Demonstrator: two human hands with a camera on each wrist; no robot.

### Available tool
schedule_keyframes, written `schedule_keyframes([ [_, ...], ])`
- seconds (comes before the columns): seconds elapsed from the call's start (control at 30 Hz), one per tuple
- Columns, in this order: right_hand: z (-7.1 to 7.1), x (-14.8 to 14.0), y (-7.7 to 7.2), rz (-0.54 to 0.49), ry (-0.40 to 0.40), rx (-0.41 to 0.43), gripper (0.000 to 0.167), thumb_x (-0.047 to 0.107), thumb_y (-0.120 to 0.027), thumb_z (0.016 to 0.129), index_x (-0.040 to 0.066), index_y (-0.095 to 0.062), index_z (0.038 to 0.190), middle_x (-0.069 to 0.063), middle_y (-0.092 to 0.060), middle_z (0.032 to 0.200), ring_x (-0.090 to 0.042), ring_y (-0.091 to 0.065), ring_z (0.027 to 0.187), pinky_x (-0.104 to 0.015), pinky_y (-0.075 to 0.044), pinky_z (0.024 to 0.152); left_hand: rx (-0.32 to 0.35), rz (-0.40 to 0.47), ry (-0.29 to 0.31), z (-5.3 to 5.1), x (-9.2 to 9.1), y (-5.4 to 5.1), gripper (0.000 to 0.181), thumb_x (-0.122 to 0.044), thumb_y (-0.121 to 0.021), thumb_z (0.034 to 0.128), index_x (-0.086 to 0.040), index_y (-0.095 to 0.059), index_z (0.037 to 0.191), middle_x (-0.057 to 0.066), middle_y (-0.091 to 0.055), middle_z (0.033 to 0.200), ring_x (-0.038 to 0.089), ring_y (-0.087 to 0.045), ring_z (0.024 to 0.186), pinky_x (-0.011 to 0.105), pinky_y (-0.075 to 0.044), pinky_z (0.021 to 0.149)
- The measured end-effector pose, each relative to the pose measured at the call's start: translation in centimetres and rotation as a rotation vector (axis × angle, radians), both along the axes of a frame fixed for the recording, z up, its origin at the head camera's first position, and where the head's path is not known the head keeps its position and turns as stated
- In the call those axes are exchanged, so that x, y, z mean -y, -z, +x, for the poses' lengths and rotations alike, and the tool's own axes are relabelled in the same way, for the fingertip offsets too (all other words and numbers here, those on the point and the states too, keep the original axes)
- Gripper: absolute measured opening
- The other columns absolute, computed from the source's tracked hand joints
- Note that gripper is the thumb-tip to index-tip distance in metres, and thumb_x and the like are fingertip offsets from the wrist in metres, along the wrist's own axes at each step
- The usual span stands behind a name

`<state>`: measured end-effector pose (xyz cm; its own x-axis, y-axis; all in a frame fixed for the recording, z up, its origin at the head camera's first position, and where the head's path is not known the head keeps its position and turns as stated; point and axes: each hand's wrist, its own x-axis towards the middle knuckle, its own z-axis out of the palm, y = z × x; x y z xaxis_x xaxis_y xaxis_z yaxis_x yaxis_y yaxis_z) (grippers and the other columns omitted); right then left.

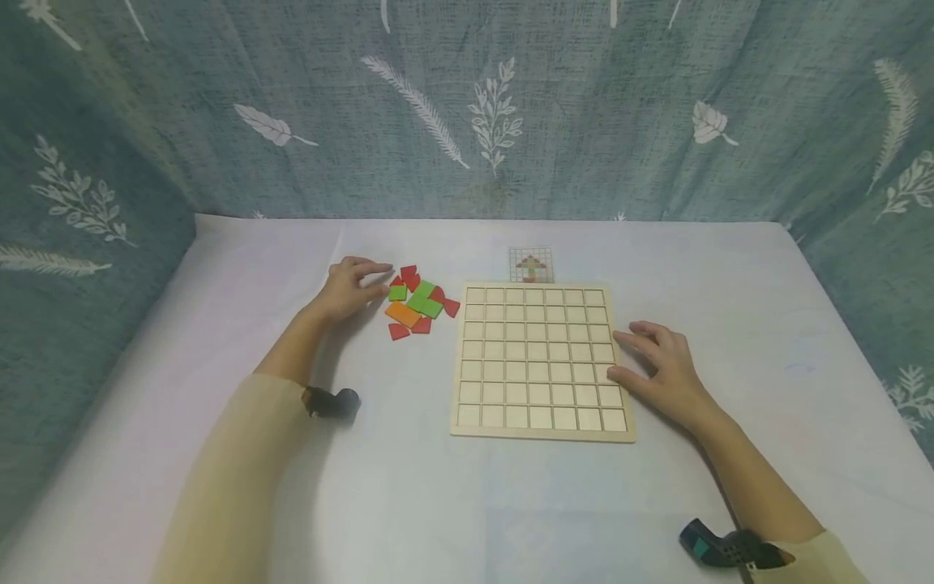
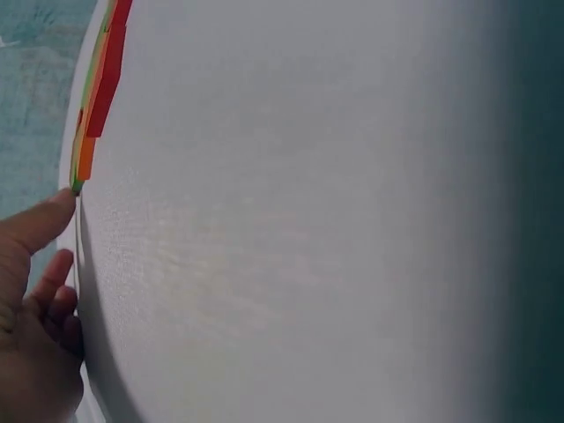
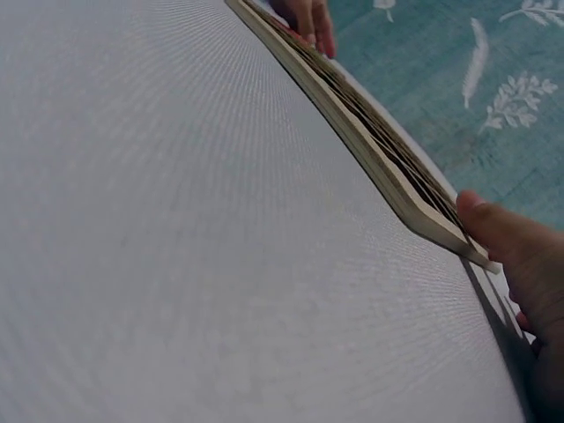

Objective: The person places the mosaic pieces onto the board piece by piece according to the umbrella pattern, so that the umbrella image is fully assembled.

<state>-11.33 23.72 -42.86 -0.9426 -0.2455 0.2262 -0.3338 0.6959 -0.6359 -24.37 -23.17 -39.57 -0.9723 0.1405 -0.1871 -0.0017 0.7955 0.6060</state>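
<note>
White table (image 1: 409,503), coloured tiles (image 1: 422,302) outside gridded tray (image 1: 537,350)

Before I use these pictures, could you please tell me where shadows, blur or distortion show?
Head: soft shadow below the left hand; left wrist: dark right side blurred, left edge of the white tabletop bowed; right wrist: dark shadow below the right hand.

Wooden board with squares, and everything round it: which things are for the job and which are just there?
Seem part of the job:
- wooden board, by the right hand
- coloured pieces, by the left hand
- small pattern card

Just there:
- white cloth underneath
- leafy curtain behind
</note>
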Motion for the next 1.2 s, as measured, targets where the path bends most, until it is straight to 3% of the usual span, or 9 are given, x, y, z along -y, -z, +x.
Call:
schedule_keyframes([
  [0.17, -0.02, -0.31, 0.06, 0.023, -0.006, -0.003, 0.052, 0.024, -0.074, 0.081, 0.003, -0.057, 0.125, -0.023, -0.04, 0.135, -0.042, -0.03, 0.12, -0.058, -0.027, 0.09, -0.002, 0.009, 0.041, -0.42, -0.05, 0.39, 0.046, -0.02, -0.059, 0.0916, -0.015, -0.051, 0.137, 0.017, -0.03, 0.143, 0.036, -0.019, 0.133, 0.057, -0.024, 0.104],
  [0.33, -0.05, -0.69, 0.21, 0.037, -0.037, -0.011, 0.052, 0.023, -0.074, 0.08, 0.004, -0.058, 0.126, -0.023, -0.042, 0.135, -0.041, -0.032, 0.119, -0.058, -0.028, 0.09, -0.023, 0.021, 0.035, -0.49, -0.12, 0.66, 0.042, -0.02, -0.061, 0.0906, -0.014, -0.057, 0.132, 0.016, -0.031, 0.142, 0.035, -0.018, 0.132, 0.058, -0.02, 0.103],
  [0.73, -0.36, -0.92, 0.3, 0.039, -0.046, -0.021, 0.053, 0.023, -0.075, 0.079, 0.005, -0.058, 0.126, -0.023, -0.043, 0.136, -0.042, -0.032, 0.12, -0.06, -0.028, 0.092, -0.051, -0.022, 0.02, -0.54, -0.14, 0.76, 0.031, -0.024, -0.06, 0.0902, -0.015, -0.065, 0.119, 0.015, -0.034, 0.132, 0.033, -0.022, 0.127, 0.056, -0.025, 0.101],
  [1.2, -0.36, -0.88, 0.12, 0.046, -0.044, -0.012, 0.054, 0.023, -0.075, 0.079, 0.004, -0.058, 0.126, -0.023, -0.043, 0.136, -0.041, -0.032, 0.12, -0.058, -0.028, 0.091, -0.038, -0.078, 0.169, -0.92, -0.62, -0.08, 0.029, -0.016, -0.054, 0.0915, -0.017, -0.062, 0.12, 0.015, -0.038, 0.124, 0.034, -0.027, 0.121, 0.057, -0.026, 0.099],
])
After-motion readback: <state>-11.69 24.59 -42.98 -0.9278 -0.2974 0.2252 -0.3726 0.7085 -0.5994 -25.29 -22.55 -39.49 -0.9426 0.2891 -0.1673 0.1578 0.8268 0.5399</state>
